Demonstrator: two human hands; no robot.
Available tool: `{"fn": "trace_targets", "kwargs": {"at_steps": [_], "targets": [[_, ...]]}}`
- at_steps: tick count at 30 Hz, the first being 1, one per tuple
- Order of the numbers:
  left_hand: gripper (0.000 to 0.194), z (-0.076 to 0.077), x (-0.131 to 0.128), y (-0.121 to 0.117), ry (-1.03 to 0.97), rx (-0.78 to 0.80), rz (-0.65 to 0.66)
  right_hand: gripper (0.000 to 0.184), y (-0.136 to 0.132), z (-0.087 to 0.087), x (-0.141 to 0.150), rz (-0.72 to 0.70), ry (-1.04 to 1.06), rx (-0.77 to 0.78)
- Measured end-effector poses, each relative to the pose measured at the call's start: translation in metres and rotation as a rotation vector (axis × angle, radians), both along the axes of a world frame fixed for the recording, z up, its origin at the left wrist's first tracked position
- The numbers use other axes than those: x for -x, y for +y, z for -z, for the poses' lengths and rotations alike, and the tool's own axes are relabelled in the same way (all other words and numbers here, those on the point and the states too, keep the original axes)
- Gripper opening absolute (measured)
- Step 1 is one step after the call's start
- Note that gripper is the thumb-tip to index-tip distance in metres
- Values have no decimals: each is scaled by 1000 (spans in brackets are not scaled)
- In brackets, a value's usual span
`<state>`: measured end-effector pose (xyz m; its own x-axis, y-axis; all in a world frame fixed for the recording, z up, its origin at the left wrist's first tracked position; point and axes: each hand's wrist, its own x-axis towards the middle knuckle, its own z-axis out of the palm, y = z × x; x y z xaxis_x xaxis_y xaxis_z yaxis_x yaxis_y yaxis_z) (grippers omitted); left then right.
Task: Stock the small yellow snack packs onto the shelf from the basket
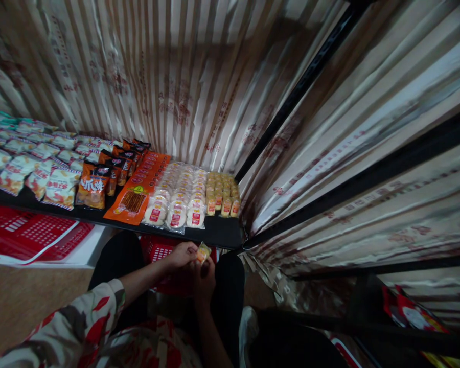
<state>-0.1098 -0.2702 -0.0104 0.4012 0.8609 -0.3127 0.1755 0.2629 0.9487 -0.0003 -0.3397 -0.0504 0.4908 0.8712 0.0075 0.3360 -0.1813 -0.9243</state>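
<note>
My left hand (181, 254) and my right hand (204, 280) meet just below the front edge of a black shelf (224, 232). Both pinch a small yellow snack packet (203, 252) between their fingertips. On the shelf right above lie rows of similar small yellow packets (223, 193) at its right end. Beside those are rows of round white cakes in clear wrap (178, 197) and a long orange pack of snack sticks (138, 189).
Further left lie dark orange chip bags (99, 181) and several pale snack bags (34, 168). A red plastic basket (159, 250) sits under my hands, and more red baskets (30, 232) stand at the left. Striped wallpaper and black frame bars close the right side.
</note>
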Motion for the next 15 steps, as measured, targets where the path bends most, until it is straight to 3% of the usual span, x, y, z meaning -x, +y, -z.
{"fn": "trace_targets", "kwargs": {"at_steps": [7, 15], "targets": [[14, -6, -9, 2, 61, -38, -64, 57, 8, 5, -9, 14, -101, -34], [12, -17, -19, 6, 13, -96, -109, 53, 19, -5, -18, -11, -187, -195]]}}
